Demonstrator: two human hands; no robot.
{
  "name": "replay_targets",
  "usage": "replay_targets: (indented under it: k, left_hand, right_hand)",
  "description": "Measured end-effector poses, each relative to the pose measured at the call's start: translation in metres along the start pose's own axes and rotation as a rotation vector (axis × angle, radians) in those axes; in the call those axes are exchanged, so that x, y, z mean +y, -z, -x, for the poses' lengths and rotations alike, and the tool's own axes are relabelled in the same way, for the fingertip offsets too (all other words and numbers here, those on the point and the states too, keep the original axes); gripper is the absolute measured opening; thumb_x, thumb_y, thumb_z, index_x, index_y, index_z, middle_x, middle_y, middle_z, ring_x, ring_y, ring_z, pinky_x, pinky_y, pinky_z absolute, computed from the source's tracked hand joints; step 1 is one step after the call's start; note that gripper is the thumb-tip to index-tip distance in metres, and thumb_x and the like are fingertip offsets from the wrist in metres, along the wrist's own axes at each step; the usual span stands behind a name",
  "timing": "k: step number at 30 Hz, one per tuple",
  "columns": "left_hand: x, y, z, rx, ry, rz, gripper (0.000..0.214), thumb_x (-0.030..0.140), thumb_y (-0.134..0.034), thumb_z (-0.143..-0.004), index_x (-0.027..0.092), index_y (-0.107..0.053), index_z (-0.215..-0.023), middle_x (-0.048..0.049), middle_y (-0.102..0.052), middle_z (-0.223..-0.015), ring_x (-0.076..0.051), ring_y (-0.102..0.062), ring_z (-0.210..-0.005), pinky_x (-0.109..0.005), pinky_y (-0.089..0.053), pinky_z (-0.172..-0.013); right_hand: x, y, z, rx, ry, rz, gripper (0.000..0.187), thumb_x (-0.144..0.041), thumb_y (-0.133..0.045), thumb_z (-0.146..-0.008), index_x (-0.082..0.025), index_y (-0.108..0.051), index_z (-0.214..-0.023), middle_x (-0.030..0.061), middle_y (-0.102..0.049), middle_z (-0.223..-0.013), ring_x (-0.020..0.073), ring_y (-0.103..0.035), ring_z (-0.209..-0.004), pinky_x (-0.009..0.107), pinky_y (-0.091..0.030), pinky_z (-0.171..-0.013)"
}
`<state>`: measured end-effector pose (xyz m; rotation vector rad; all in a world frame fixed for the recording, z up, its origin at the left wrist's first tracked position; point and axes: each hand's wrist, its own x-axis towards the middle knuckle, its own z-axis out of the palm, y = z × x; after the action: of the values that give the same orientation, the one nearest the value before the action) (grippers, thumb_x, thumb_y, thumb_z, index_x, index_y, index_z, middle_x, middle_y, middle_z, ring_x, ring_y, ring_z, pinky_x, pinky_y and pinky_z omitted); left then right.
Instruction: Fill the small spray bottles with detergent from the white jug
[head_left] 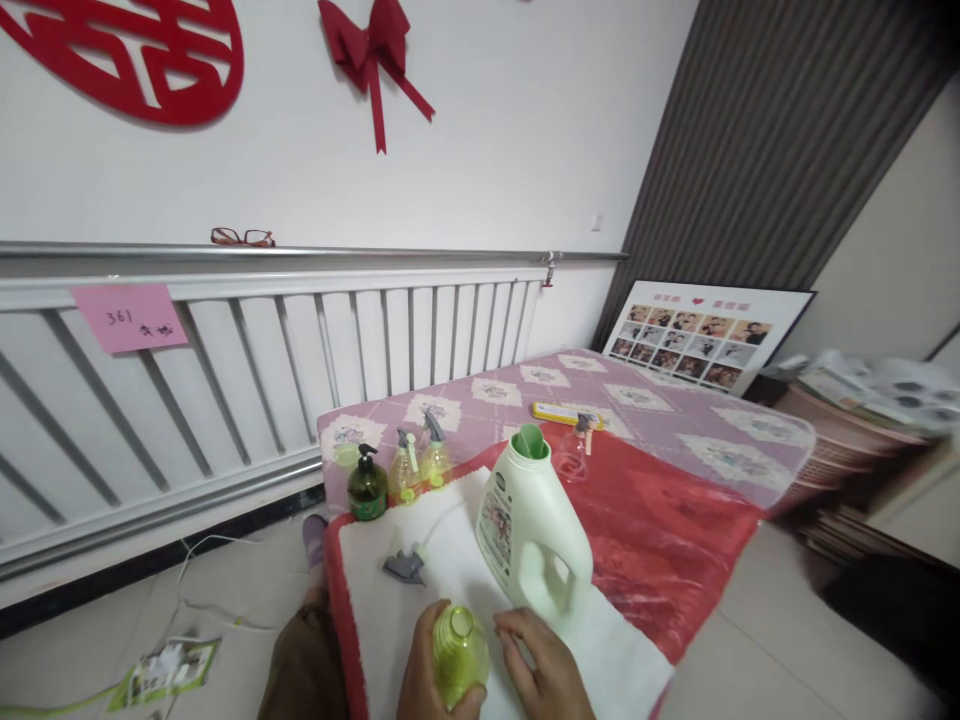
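Note:
My left hand is wrapped around a yellow-green spray bottle, whose neck opening faces up without a spray head. Just right of the bottle, my right hand has its fingers curled together; whether anything is between them I cannot make out. A large pale green jug stands upright beyond my right hand, its top uncapped with a green spout inside. On the white cloth lies a grey spray head. A dark green pump bottle and two yellowish spray bottles are grouped at the back left.
A clear spray bottle rests on the red plastic sheet, near a yellow case. Purple flowered cloth covers the table, close to the white radiator. Cables run along the floor at left.

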<state>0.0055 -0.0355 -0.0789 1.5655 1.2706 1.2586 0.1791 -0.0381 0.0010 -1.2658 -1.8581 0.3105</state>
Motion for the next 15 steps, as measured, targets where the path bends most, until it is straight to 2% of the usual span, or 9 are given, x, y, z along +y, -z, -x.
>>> replay_targets:
  k: [1,3,5,6,7,9,12,15]
  left_hand:
    - [0.000,0.000,0.001,0.005,0.003,-0.005,0.080,0.012,-0.060,-0.056,0.017,-0.034,-0.131,-0.0156,-0.049,-0.136,-0.030,-0.045,-0.129,-0.041,-0.035,-0.111]
    - [0.003,0.000,0.003,0.019,0.020,-0.013,0.079,0.011,-0.058,-0.058,0.018,-0.031,-0.132,-0.0144,-0.049,-0.136,-0.028,-0.045,-0.129,-0.042,-0.034,-0.111]
    - [0.008,0.000,0.005,0.036,0.049,-0.020,0.078,0.011,-0.058,-0.061,0.019,-0.030,-0.134,-0.0128,-0.050,-0.135,-0.027,-0.045,-0.128,-0.043,-0.034,-0.111]
    - [0.011,0.001,0.005,0.043,0.061,-0.024,0.077,0.012,-0.058,-0.062,0.020,-0.030,-0.134,-0.0123,-0.050,-0.135,-0.027,-0.045,-0.128,-0.043,-0.034,-0.111]
    - [0.013,0.001,0.006,0.047,0.068,-0.027,0.077,0.012,-0.058,-0.062,0.020,-0.031,-0.134,-0.0120,-0.050,-0.135,-0.027,-0.046,-0.128,-0.044,-0.034,-0.111]
    - [0.018,0.003,0.005,0.045,0.071,-0.028,0.077,0.011,-0.059,-0.062,0.020,-0.032,-0.133,-0.0122,-0.049,-0.135,-0.027,-0.046,-0.128,-0.045,-0.033,-0.111]
    - [0.022,0.006,0.004,0.019,0.063,-0.014,0.078,0.009,-0.060,-0.063,0.020,-0.031,-0.134,-0.0123,-0.048,-0.136,-0.026,-0.045,-0.128,-0.045,-0.032,-0.111]
    - [0.025,0.008,0.004,0.007,0.052,-0.005,0.077,0.010,-0.061,-0.064,0.020,-0.032,-0.134,-0.0118,-0.048,-0.136,-0.026,-0.044,-0.128,-0.044,-0.032,-0.112]
  right_hand:
    - [0.001,0.011,0.009,0.062,-0.013,-0.019,0.010,-0.026,-0.051,-0.088,-0.027,-0.061,-0.091,0.0021,-0.067,-0.081,0.0187,-0.066,-0.076,0.030,-0.055,-0.068]
    - [0.005,0.031,0.016,0.283,-0.141,-0.039,0.008,-0.030,-0.058,-0.084,-0.027,-0.059,-0.092,0.0034,-0.065,-0.086,0.0207,-0.064,-0.081,0.034,-0.054,-0.075]
    - [0.013,0.047,0.012,0.545,-0.330,-0.092,0.023,-0.038,-0.062,-0.081,-0.026,-0.054,-0.099,0.0053,-0.062,-0.095,0.0226,-0.061,-0.088,0.039,-0.051,-0.082]
    - [0.016,0.052,0.006,0.614,-0.410,-0.153,0.032,-0.041,-0.063,-0.079,-0.026,-0.051,-0.105,0.0066,-0.060,-0.102,0.0232,-0.060,-0.093,0.041,-0.050,-0.085]
    - [0.019,0.055,-0.001,0.630,-0.470,-0.207,0.040,-0.045,-0.064,-0.078,-0.025,-0.048,-0.108,0.0077,-0.058,-0.107,0.0237,-0.059,-0.098,0.042,-0.049,-0.088]
    - [0.022,0.055,-0.014,0.552,-0.531,-0.280,0.048,-0.049,-0.064,-0.075,-0.024,-0.046,-0.111,0.0084,-0.058,-0.110,0.0241,-0.059,-0.101,0.041,-0.048,-0.088]
    - [0.023,0.048,-0.028,0.413,-0.546,-0.292,0.048,-0.049,-0.065,-0.073,-0.022,-0.050,-0.110,0.0068,-0.063,-0.103,0.0238,-0.061,-0.094,0.038,-0.050,-0.081]
    - [0.023,0.043,-0.034,0.359,-0.564,-0.265,0.042,-0.049,-0.064,-0.075,-0.020,-0.057,-0.105,0.0059,-0.066,-0.094,0.0248,-0.061,-0.086,0.039,-0.048,-0.078]
